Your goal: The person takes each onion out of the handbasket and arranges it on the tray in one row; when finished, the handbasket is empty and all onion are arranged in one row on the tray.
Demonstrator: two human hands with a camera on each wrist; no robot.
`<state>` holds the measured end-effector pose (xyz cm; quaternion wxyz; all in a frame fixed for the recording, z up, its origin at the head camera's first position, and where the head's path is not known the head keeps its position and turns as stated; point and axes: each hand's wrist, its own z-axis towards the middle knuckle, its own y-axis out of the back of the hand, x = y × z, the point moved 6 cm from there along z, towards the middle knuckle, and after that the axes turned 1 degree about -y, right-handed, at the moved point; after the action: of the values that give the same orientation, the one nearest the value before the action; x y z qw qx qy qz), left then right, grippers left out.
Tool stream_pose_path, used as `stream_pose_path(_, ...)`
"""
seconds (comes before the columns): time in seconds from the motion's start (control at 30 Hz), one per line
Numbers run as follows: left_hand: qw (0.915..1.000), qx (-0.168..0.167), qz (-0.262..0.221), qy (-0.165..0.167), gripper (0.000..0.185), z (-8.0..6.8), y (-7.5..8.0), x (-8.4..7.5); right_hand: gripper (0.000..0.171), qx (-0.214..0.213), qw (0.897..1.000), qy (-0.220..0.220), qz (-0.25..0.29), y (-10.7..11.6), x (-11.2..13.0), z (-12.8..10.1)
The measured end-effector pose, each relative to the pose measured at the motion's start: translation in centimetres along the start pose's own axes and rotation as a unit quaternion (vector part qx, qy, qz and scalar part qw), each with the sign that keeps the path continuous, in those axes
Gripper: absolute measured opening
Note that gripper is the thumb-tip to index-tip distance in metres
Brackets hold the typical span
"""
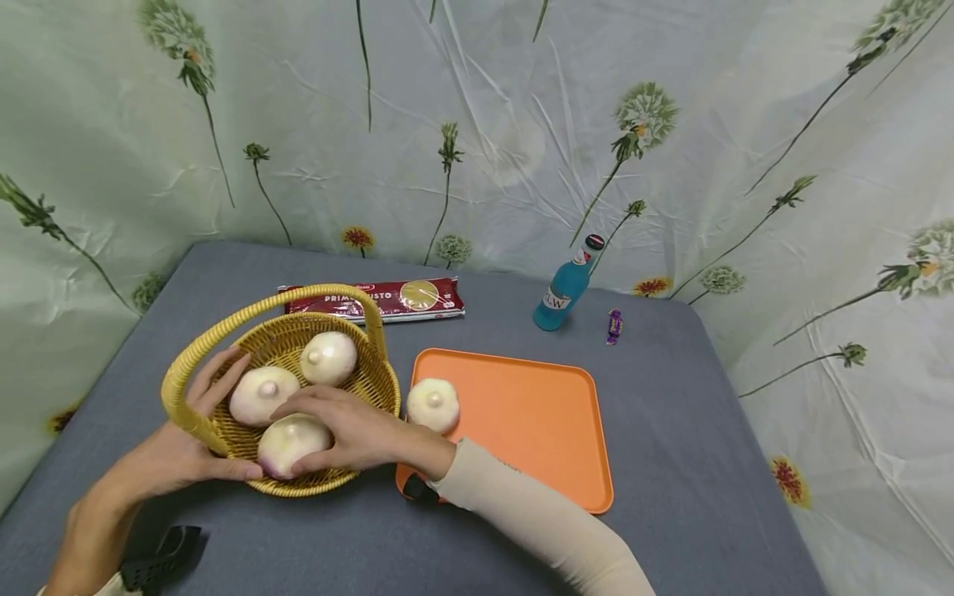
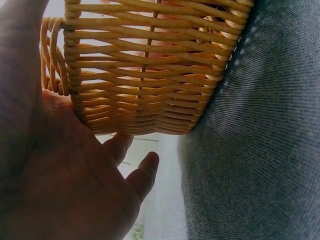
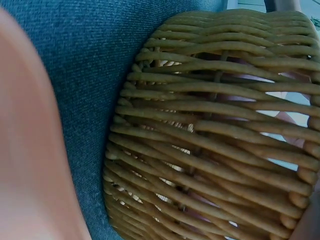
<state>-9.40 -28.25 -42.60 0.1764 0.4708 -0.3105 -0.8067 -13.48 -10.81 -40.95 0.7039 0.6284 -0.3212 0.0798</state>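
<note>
The yellow wicker basket stands on the table at left with its handle up. Inside lie two whitish turnips, one at the back and one at the left. My right hand reaches over the basket's right rim and grips a third turnip, white with a purple tinge, at the front. My left hand holds the basket's left side, fingers over the rim and thumb along the front. Close up, the left wrist view shows the woven wall against the palm. Another turnip sits on the orange tray.
A dark red pasta packet lies behind the basket. Farther right stand a blue bottle with a dark cap and a small purple wrapped candy. Flowered cloth hangs along the table's back edge.
</note>
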Motion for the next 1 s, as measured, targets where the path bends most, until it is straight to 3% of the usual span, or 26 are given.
stream_pose_path(1.0, 0.9999, 0.003, -0.002, 0.012, 0.147, -0.03, -0.18, 0.26, 0.059, 0.018, 0.999, -0.008, -0.033, -0.6, 0.0, 0.11)
